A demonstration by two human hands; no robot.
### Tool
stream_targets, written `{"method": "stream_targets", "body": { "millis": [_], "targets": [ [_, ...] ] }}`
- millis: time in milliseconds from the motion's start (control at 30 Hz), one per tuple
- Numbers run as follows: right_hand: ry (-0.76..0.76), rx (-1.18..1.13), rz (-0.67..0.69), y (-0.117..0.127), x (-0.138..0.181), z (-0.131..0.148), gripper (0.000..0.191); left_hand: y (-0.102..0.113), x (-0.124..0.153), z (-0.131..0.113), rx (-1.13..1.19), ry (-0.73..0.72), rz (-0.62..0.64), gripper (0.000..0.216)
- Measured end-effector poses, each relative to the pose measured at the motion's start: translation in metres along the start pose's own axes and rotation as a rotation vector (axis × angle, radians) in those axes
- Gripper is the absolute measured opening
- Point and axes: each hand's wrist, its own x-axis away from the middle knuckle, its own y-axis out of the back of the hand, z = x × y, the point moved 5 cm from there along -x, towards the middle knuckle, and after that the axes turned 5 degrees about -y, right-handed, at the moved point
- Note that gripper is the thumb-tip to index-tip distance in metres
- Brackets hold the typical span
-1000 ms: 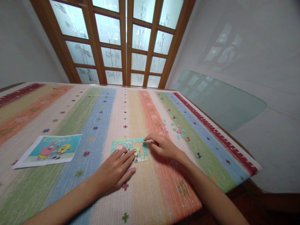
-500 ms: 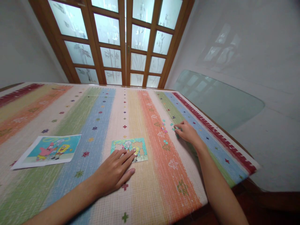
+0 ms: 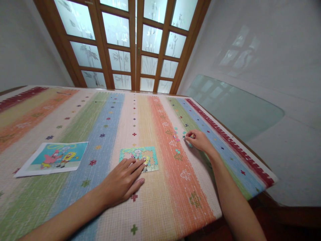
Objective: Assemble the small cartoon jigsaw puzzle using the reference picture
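A partly assembled jigsaw puzzle [image 3: 150, 154] with cartoon figures lies on the striped tablecloth, bare patches showing between its joined pieces. My left hand [image 3: 125, 180] rests over its lower left part with fingers stretched out, hiding that area. Off to the right, my right hand [image 3: 198, 140] is closed in a pinch, with a small teal puzzle piece [image 3: 184, 137] at its fingertips. Several loose puzzle pieces [image 3: 177, 151] in teal and pink are scattered just left of and around that hand; some are partly hidden by it.
A printed cartoon picture [image 3: 56, 157] on white paper lies at the left. The striped tablecloth [image 3: 147, 207] covers the table, whose right edge drops off beside my right forearm. Behind stand wood-framed glass doors [image 3: 135, 50]; a pale glass panel [image 3: 233, 103] is at the right.
My right hand has shifted slightly left, its fingertips now pinched around a piece among the loose ones. My left hand stays on the puzzle. The view has tilted a little.
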Motion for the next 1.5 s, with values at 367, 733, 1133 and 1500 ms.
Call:
{"method": "stream_targets", "body": {
  "millis": [367,733,1133,1500],
  "targets": [
    [0.348,-0.603,0.416,-0.029,0.047,0.118,0.01,0.002,-0.002,-0.002,0.015,0.002,-0.01,0.039],
    [0.406,-0.504,0.462,-0.042,0.066,0.147,0.004,0.001,-0.001,-0.001,0.038,0.017,-0.005,0.039],
    [0.438,-0.384,0.346,-0.046,0.069,0.152,0.005,0.002,-0.003,-0.002,0.037,0.02,-0.005,0.039],
    [0.438,-0.367,0.323,-0.047,0.07,0.152,0.007,0.0,-0.002,-0.002,0.044,0.02,0.008,0.038]
  ]
}}
